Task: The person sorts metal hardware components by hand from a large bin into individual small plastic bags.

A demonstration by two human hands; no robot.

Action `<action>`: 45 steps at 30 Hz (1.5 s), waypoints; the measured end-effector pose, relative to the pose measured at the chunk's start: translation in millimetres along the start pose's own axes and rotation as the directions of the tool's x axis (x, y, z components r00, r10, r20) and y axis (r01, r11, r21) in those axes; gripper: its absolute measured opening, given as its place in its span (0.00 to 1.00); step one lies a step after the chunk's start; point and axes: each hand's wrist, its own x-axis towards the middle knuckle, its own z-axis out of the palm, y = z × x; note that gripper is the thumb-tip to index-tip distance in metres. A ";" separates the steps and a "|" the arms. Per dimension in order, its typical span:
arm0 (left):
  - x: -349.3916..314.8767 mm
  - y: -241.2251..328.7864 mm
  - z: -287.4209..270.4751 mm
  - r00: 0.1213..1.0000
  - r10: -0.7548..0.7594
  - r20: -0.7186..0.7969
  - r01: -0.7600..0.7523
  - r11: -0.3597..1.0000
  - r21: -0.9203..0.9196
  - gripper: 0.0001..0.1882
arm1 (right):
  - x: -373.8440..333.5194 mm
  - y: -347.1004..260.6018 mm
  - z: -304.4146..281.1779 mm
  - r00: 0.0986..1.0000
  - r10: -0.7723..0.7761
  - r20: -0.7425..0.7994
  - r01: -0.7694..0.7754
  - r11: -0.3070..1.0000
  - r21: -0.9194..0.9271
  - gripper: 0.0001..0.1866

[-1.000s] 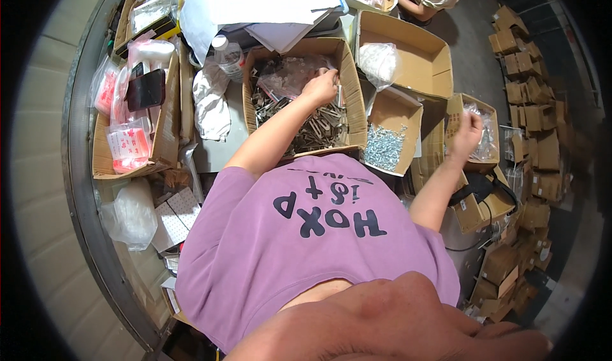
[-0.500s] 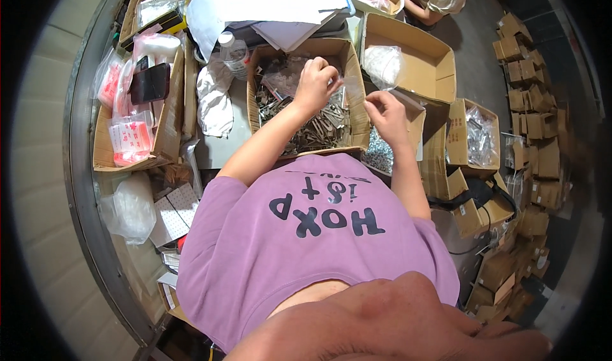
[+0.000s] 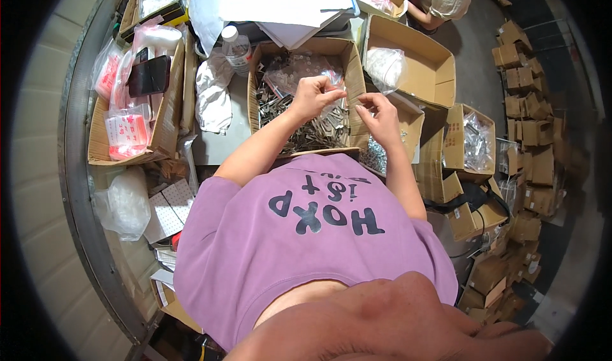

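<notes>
My left hand (image 3: 313, 98) hovers over an open cardboard box (image 3: 357, 74), thumb and fingertips pinched together toward the right. Whatever sits in that pinch is too small to make out. Thin metal pieces (image 3: 319, 131) fill the lower part of the box, and a clear plastic bag with small pale parts (image 3: 293, 71) lies on them at the far side. Just right of the box wall is my right hand (image 3: 380, 117), its fingers curled and thumb near the forefinger; I cannot make out anything held. Below it, small silvery parts (image 3: 375, 156) lie in a second carton.
A water bottle (image 3: 236, 50) and white cloth (image 3: 213, 96) stand left of the box. Further left, a carton (image 3: 162, 122) holds bagged goods and a phone (image 3: 150, 76). White papers (image 3: 274, 1) lie beyond. At right are cartons (image 3: 417, 58); another person (image 3: 440, 1) is at the far right.
My left hand has come down slightly toward me, and its fingers now point right. My right hand has shifted a little left, narrowing the gap between the hands.
</notes>
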 end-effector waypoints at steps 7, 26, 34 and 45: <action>4.1 0.9 6.5 1.000 -0.017 -0.001 0.016 0.940 -0.341 0.07 | 0.5 -1.2 -4.4 0.999 0.033 -0.003 -0.033 0.999 -0.019 0.11; 2.1 5.0 5.9 0.877 0.477 0.056 -0.451 0.778 0.437 0.29 | 16.0 -22.0 10.4 0.919 -0.225 0.322 0.359 0.816 -0.454 0.12; 9.0 -7.8 -0.4 0.979 0.182 -0.089 -0.131 0.903 0.409 0.16 | 22.6 -1.8 22.9 0.951 -0.117 0.285 0.208 0.926 -0.315 0.07; 13.5 -9.4 -6.0 0.982 0.113 -0.150 -0.053 0.932 0.358 0.19 | 10.6 35.8 65.5 0.681 0.057 0.730 0.632 0.457 -0.625 0.08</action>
